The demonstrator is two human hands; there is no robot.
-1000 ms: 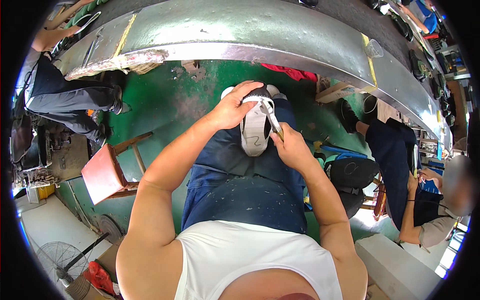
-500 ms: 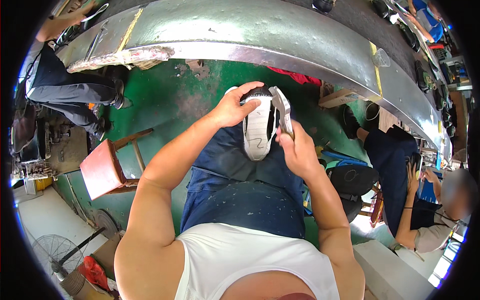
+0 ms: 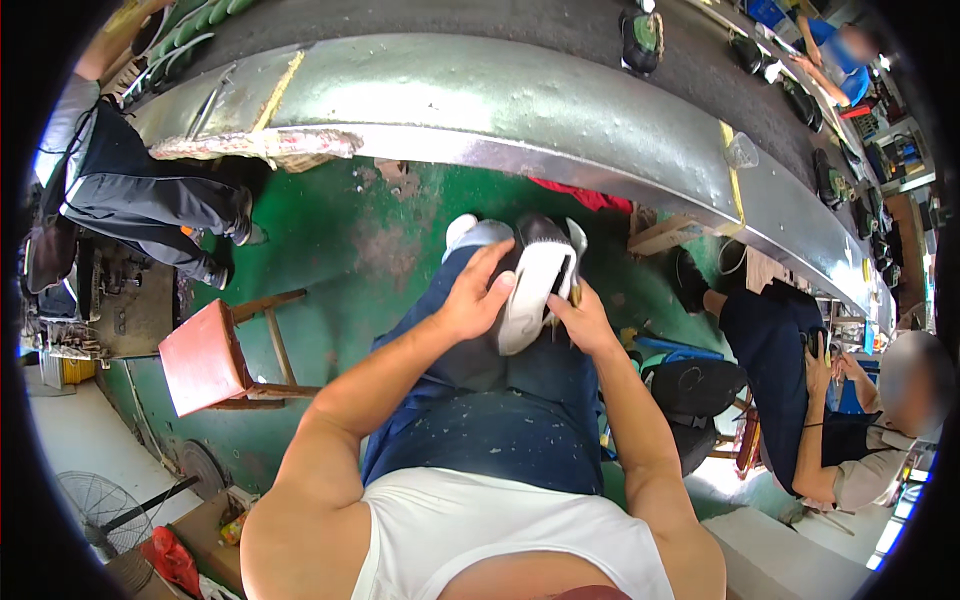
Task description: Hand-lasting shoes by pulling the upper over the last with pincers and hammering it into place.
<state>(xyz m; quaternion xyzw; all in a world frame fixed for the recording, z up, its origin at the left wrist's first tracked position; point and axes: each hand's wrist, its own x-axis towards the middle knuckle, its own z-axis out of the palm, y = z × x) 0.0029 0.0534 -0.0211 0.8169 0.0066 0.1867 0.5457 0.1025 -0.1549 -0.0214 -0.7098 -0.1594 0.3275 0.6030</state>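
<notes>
Our left hand (image 3: 475, 304) spreads its fingers open beside the shoe (image 3: 535, 280), near our lap's (image 3: 480, 374) knee edge; our right hand (image 3: 585, 320) grips a metal tool (image 3: 578, 243). Loosely steadied, the shoe could slip off.

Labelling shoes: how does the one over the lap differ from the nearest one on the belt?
The lap shoe looks mostly white; the belt shoe mostly black with some green. Left hand and right hand flank the lap shoe; no hand touches the belt shoe. Both show black.
</notes>
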